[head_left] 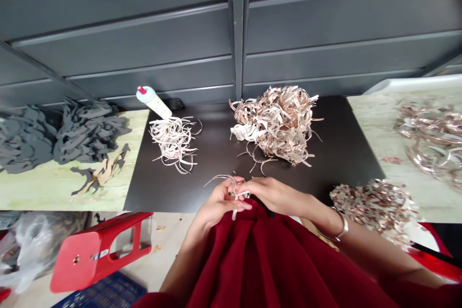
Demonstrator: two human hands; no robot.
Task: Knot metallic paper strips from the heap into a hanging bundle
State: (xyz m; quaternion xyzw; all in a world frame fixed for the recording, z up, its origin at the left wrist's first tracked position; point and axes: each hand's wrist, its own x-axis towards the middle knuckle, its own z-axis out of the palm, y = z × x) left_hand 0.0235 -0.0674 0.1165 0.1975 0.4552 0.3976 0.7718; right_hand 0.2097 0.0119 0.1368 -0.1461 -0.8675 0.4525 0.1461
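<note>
Both hands meet over the front edge of the black board point(212, 154), close to my body. My left hand point(221, 200) is closed on thin pale and rose-gold strips point(225, 177), whose loose ends curve out to the left and hang below the fingers. At the same strips, the fingers of my right hand point(269, 193) pinch a short whitish piece. Beyond the hands lies a large tangled pile of shiny rose-gold and white strips point(285, 122). A smaller heap of narrow white strips point(174, 142) rests on the board's left part.
A white bottle with a red tip point(154, 101) stands behind the white heap. Dark grey cut pieces point(86, 130) are piled at the left, more shiny strips point(436, 130) at the right. Shiny scraps point(375, 207) lie by my right forearm. A red stool point(97, 255) is below left.
</note>
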